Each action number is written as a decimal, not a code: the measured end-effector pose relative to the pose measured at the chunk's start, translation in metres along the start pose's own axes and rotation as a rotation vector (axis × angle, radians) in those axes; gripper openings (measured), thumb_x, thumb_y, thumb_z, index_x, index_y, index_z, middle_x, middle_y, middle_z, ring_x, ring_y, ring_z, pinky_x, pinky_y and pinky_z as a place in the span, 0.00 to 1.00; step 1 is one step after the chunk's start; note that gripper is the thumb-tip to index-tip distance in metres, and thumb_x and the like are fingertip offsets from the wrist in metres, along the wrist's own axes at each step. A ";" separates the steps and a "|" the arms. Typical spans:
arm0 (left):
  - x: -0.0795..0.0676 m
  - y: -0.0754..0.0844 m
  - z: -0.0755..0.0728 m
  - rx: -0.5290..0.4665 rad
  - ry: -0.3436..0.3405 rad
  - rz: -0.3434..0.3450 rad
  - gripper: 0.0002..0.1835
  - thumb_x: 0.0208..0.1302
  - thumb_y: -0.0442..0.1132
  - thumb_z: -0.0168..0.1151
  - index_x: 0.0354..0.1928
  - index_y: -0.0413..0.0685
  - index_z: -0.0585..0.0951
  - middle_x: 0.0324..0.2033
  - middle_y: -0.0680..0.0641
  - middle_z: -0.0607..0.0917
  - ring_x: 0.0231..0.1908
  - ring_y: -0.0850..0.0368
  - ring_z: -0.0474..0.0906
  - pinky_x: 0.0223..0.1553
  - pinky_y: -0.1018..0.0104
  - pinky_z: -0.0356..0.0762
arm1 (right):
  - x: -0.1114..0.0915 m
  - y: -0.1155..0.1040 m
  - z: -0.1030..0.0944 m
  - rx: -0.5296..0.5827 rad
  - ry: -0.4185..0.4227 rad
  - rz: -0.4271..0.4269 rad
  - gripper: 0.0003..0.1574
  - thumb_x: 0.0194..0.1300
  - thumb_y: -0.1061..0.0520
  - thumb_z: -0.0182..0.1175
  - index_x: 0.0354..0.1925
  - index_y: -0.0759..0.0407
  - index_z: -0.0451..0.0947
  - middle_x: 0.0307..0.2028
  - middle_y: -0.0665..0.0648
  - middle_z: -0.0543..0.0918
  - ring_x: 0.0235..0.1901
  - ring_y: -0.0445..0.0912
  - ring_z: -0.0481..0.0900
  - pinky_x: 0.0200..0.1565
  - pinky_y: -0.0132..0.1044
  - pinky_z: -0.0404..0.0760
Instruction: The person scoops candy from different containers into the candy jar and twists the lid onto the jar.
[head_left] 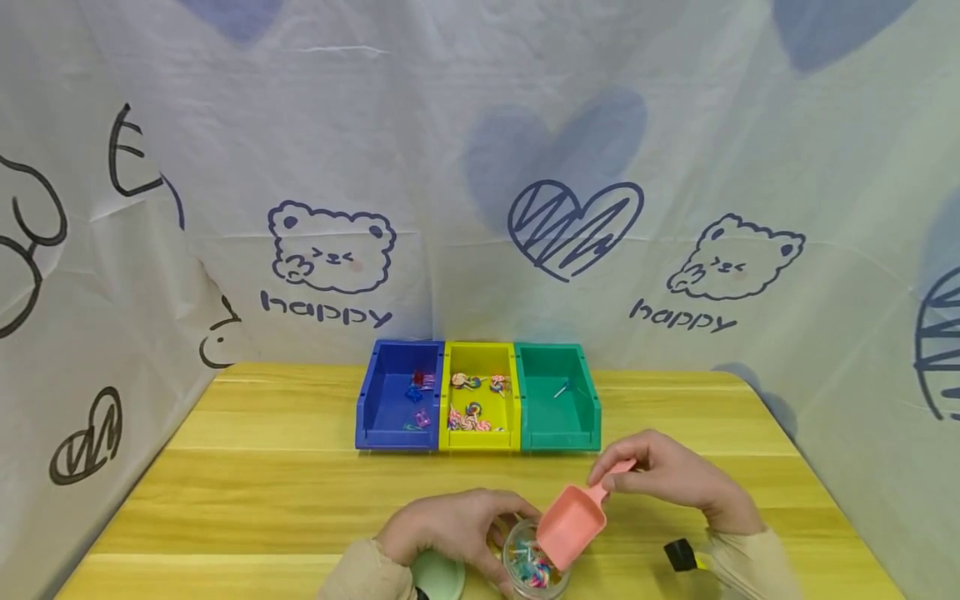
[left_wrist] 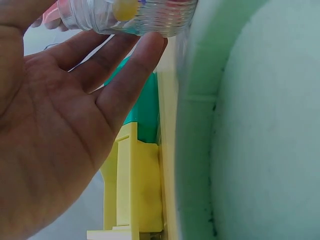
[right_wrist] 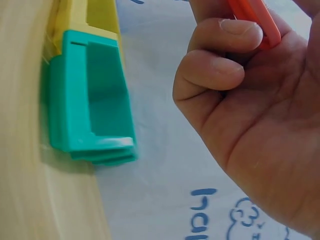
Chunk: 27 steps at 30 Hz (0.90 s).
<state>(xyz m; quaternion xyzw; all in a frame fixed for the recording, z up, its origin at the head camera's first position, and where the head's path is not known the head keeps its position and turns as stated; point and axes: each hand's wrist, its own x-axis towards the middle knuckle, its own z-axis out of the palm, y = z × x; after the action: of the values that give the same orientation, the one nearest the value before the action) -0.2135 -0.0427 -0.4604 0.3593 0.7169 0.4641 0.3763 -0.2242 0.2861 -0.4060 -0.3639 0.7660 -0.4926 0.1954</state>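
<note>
My right hand (head_left: 671, 475) grips the handle of a pink scoop (head_left: 572, 527); in the right wrist view its fingers (right_wrist: 215, 70) curl round the handle's end. The scoop's bowl hangs tilted over the mouth of a clear glass jar (head_left: 517, 575). Inside the jar lie small colourful lollipop charms (head_left: 536, 571) and pale blue pieces. Around the jar's left side my left hand (head_left: 457, 529) holds it, with the thumb and fingers on its wall. The left wrist view catches the ribbed jar (left_wrist: 165, 15) at the fingertips.
A pale green round lid (head_left: 438, 575) lies beside the left wrist. Behind the hands stand three joined bins: a blue bin (head_left: 382, 437) with small gem-like pieces, a yellow bin (head_left: 502, 440) with swirl lollipop charms, and a green bin (head_left: 558, 437) with one small blue piece. A printed cloth hangs behind.
</note>
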 end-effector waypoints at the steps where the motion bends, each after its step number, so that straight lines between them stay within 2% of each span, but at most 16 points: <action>1: 0.000 0.000 0.000 -0.002 -0.001 0.003 0.37 0.56 0.29 0.78 0.68 0.46 0.76 0.52 0.58 0.82 0.47 0.67 0.81 0.53 0.72 0.80 | -0.002 -0.002 -0.001 -0.010 0.006 -0.001 0.11 0.75 0.65 0.59 0.48 0.60 0.87 0.39 0.56 0.90 0.36 0.44 0.85 0.39 0.36 0.85; 6: 0.000 -0.001 0.000 -0.022 -0.004 0.011 0.37 0.56 0.28 0.78 0.68 0.46 0.76 0.53 0.56 0.83 0.47 0.66 0.82 0.53 0.72 0.80 | -0.008 -0.010 -0.003 -0.037 0.036 0.009 0.11 0.75 0.65 0.60 0.48 0.59 0.87 0.40 0.55 0.91 0.37 0.45 0.87 0.38 0.37 0.85; 10: 0.001 -0.001 0.000 -0.029 -0.001 0.010 0.37 0.56 0.28 0.78 0.68 0.45 0.76 0.52 0.56 0.83 0.47 0.66 0.83 0.53 0.72 0.80 | -0.008 -0.011 -0.004 -0.051 0.067 0.025 0.10 0.73 0.64 0.62 0.49 0.59 0.88 0.41 0.54 0.91 0.34 0.41 0.84 0.35 0.35 0.83; 13: 0.000 -0.002 -0.001 -0.019 0.004 0.014 0.37 0.55 0.29 0.79 0.68 0.44 0.76 0.52 0.57 0.83 0.47 0.67 0.82 0.53 0.72 0.80 | -0.009 -0.011 -0.005 -0.053 0.086 0.037 0.10 0.71 0.64 0.65 0.49 0.59 0.88 0.42 0.54 0.91 0.31 0.40 0.81 0.33 0.34 0.82; 16: -0.001 -0.002 -0.003 0.013 0.023 0.029 0.37 0.54 0.31 0.80 0.67 0.46 0.77 0.52 0.57 0.83 0.48 0.67 0.81 0.53 0.72 0.80 | -0.010 -0.011 -0.005 -0.051 0.114 0.039 0.11 0.71 0.64 0.66 0.50 0.60 0.88 0.44 0.53 0.90 0.33 0.40 0.82 0.34 0.35 0.83; 20: -0.006 0.000 -0.008 0.058 0.079 0.033 0.37 0.52 0.34 0.83 0.66 0.50 0.78 0.54 0.58 0.82 0.50 0.64 0.79 0.54 0.70 0.80 | -0.010 -0.010 -0.004 -0.019 0.174 0.017 0.12 0.71 0.66 0.64 0.51 0.63 0.87 0.45 0.52 0.90 0.36 0.40 0.86 0.38 0.36 0.87; 23: -0.010 0.001 -0.013 0.070 0.134 0.031 0.36 0.53 0.36 0.82 0.66 0.54 0.79 0.58 0.55 0.82 0.53 0.59 0.79 0.55 0.68 0.79 | -0.006 -0.009 -0.002 0.016 0.218 -0.001 0.13 0.72 0.67 0.62 0.52 0.66 0.86 0.44 0.53 0.91 0.36 0.41 0.87 0.40 0.37 0.88; 27: -0.015 0.002 -0.020 0.118 0.243 0.065 0.35 0.55 0.39 0.81 0.66 0.57 0.78 0.61 0.54 0.81 0.57 0.49 0.78 0.55 0.66 0.81 | 0.000 -0.008 0.002 0.029 0.282 -0.005 0.13 0.73 0.66 0.61 0.53 0.68 0.85 0.43 0.52 0.91 0.36 0.42 0.87 0.42 0.37 0.88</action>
<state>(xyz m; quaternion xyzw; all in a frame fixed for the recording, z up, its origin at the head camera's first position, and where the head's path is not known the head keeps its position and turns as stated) -0.2233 -0.0628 -0.4499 0.3449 0.7712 0.4734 0.2496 -0.2201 0.2824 -0.3997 -0.2901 0.7776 -0.5505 0.0900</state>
